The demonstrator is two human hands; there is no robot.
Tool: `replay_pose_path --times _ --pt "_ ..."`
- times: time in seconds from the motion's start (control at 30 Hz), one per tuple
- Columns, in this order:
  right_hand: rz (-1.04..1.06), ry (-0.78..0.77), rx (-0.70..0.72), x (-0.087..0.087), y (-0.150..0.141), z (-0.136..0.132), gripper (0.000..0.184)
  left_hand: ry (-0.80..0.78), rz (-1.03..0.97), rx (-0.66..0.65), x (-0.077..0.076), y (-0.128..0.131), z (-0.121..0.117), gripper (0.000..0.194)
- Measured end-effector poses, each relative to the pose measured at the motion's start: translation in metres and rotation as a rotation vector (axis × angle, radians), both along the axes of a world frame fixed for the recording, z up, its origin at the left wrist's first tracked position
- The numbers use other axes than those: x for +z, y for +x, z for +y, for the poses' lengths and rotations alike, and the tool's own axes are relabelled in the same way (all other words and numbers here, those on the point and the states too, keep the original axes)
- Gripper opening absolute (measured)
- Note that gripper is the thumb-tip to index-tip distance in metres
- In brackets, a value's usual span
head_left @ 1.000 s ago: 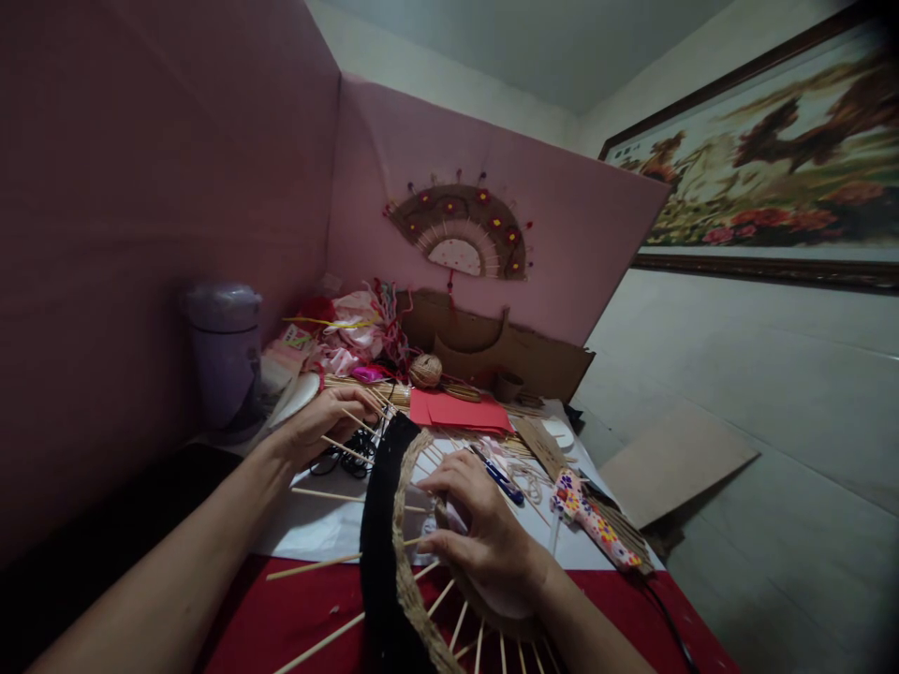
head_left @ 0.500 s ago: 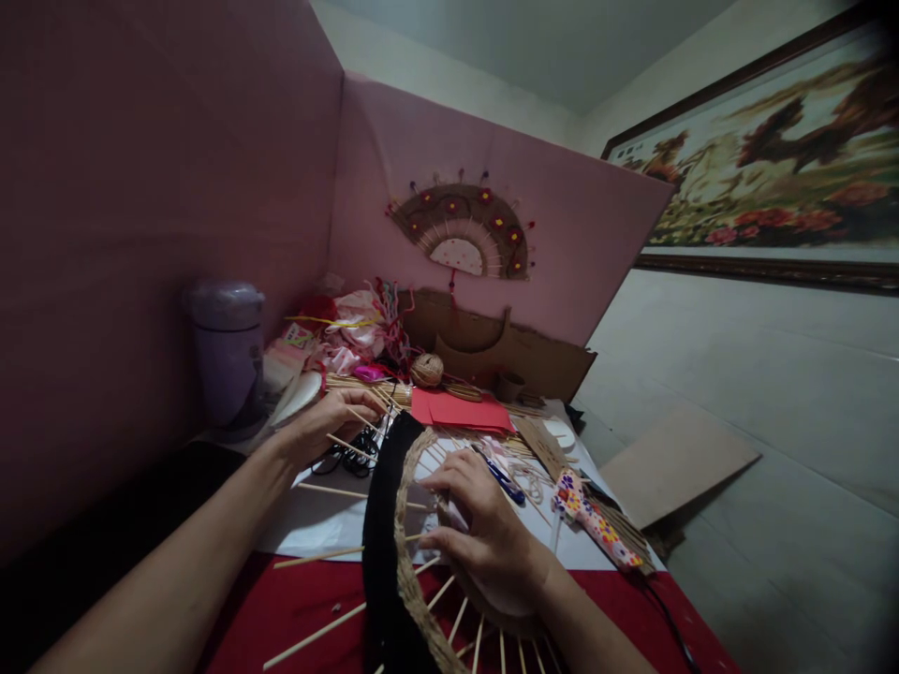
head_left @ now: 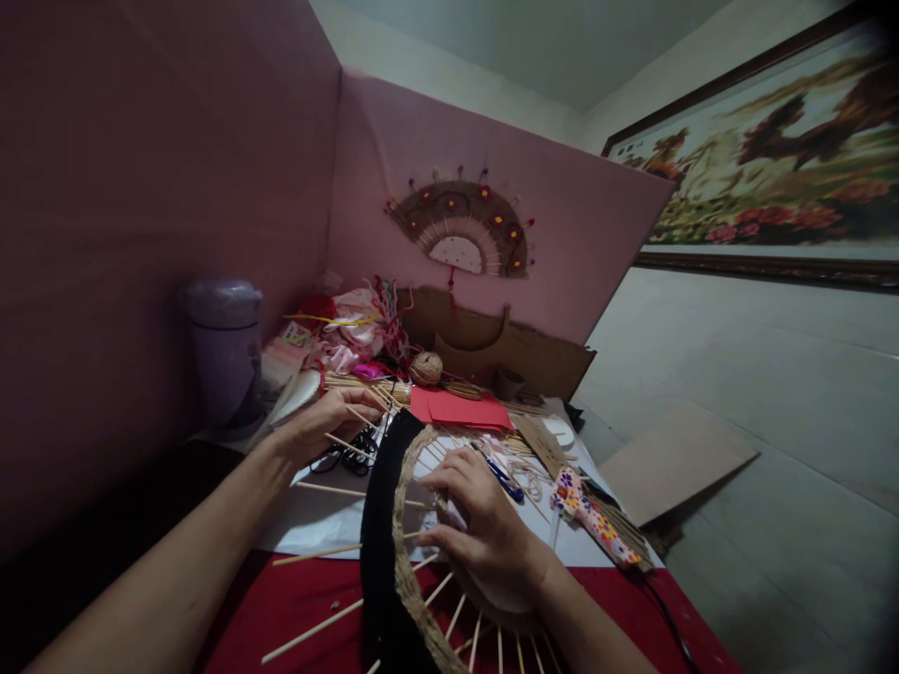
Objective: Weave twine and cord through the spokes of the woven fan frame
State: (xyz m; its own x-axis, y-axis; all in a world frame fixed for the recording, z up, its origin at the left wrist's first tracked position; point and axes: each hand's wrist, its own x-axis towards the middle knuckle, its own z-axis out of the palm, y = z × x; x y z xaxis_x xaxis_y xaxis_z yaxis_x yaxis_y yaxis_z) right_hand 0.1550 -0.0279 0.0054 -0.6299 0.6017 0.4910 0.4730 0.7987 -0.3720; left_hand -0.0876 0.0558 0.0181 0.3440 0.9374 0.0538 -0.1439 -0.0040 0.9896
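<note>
A fan frame (head_left: 383,543) of thin wooden sticks stands tilted in front of me, with a wide black band and a braided tan strip woven across the sticks. My right hand (head_left: 484,524) is closed round the pale half-round base of the fan, thumb and fingers apart across its edge. At the far end, my left hand (head_left: 330,423) has its fingers bent round the tips of the upper sticks (head_left: 361,414); its grip is partly hidden. Black cord (head_left: 358,451) lies loosely tangled just behind the band.
Red paper (head_left: 460,409), a twine ball (head_left: 426,369) and a blue pen-like tool (head_left: 506,479) lie beyond the fan. A flower-patterned glue gun (head_left: 594,515) rests at right. A lilac container (head_left: 223,356) stands left. A finished fan (head_left: 460,229) hangs on the pink panel.
Both hands keep the same hold on the fan. The fan shifts very slightly leftward in view, along with the surroundings.
</note>
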Motion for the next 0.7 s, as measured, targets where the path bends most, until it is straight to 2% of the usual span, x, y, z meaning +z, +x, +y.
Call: replay_pose_path --times 0.3,0.7 --pt "-0.03 0.014 -0.002 0.0033 -0.0013 -0.0008 0.036 0.021 -0.003 -0.044 -0.0042 -0.0015 0.0035 0.011" --pt "-0.099 0.017 -0.029 0.0047 -0.0011 -0.0025 0.036 0.006 0.008 -0.049 -0.0014 0.0027 -0.0009 0.014"
